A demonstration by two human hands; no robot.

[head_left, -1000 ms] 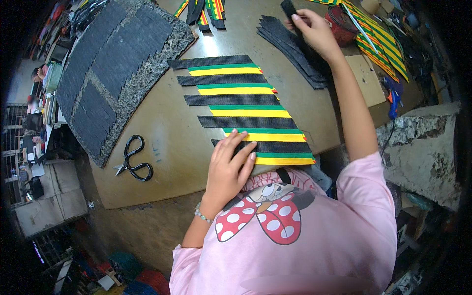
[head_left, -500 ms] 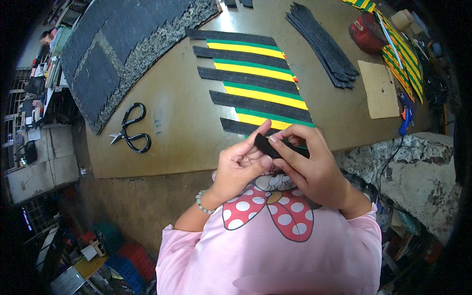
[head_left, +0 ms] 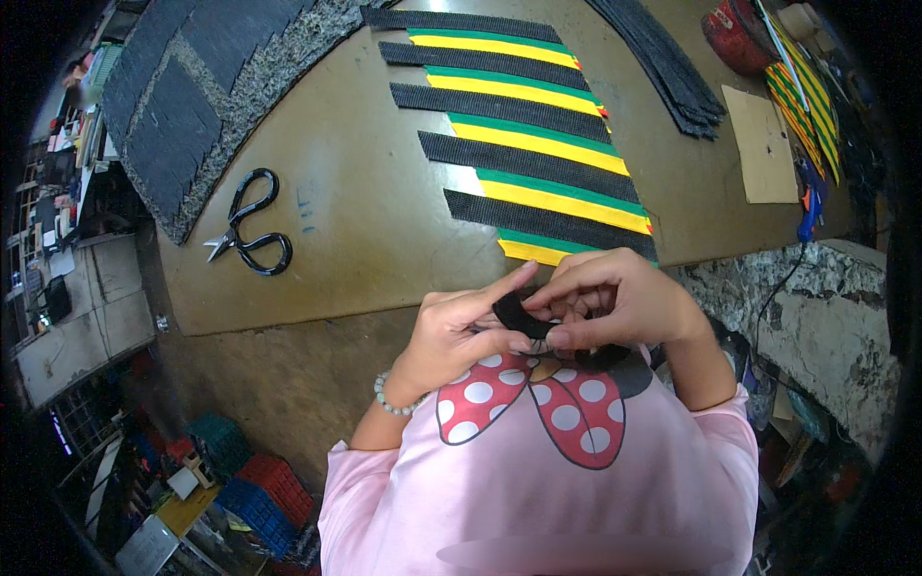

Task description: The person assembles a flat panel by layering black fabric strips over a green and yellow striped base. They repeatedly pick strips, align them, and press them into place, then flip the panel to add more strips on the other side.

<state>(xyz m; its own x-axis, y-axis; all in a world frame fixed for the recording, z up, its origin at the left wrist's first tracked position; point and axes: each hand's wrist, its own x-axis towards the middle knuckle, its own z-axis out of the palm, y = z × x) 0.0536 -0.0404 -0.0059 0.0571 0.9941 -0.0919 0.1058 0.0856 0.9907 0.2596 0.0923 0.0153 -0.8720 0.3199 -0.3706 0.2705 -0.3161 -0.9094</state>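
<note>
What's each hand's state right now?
Right hand: closed, pinching a black webbing strip.
Left hand: part-curled at the strip's end; whether it grips cannot be told.

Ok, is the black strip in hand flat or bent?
Bent: the black strip visibly curves between the left hand and the right hand, which hides part of it.

The left hand (head_left: 449, 334) and right hand (head_left: 634, 302) grip a bent black strip (head_left: 517, 315). From them, black, green and yellow strips (head_left: 528, 163) lie at twelve o'clock, scissors (head_left: 233, 230) at ten.
</note>
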